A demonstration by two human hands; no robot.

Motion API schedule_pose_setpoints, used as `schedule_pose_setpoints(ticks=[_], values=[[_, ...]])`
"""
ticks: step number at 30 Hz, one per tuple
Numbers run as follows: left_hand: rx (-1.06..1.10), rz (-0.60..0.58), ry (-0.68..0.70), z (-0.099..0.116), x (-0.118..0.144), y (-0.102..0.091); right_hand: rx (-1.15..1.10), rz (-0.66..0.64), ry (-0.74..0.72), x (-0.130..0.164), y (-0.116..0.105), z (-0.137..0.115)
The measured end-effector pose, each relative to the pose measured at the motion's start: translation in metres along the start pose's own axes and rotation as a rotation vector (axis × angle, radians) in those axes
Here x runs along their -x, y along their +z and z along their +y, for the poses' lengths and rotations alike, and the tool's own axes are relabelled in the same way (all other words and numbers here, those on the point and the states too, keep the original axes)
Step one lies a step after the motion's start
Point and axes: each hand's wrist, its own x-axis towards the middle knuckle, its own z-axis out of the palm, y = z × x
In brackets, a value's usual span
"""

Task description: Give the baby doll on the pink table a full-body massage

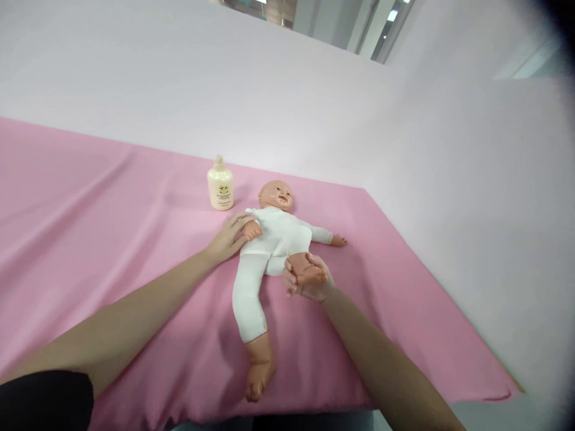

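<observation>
A baby doll (283,230) in a white body suit lies on its back on the pink cloth, its head at the far end. My left hand (227,238) is at the doll's bent arm, fingers over the upper part and thumb below, closed around it. The doll's small hand covers part of my fingers. With my right hand (320,284) I grip one of the doll's legs (305,267) near the ankle, raised and bent towards its body. The doll's other leg (251,299) lies stretched towards me, and its far arm (322,234) reaches out to the right.
A cream-coloured bottle (220,187) with a label stands upright beyond my left hand, left of the doll's head. The pink cloth (112,221) covers the table and has folds on the left. A white wall (179,78) rises behind the table and along its right side.
</observation>
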Motion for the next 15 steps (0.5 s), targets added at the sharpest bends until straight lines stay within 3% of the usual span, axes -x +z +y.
schedule_pose_setpoints(ticks=[6, 9, 15], values=[[0.391, 0.277, -0.393, -0.020, 0.000, 0.008, 0.109, -0.237, 0.133, 0.006, -0.001, 0.009], [0.507, 0.367, -0.467, -0.029, -0.002, 0.008, 0.183, -0.298, 0.274, 0.009, -0.001, 0.009], [0.704, 0.484, -0.667, -0.037, -0.004, 0.006, 0.602, -0.389, 0.555, 0.004, 0.011, -0.006]])
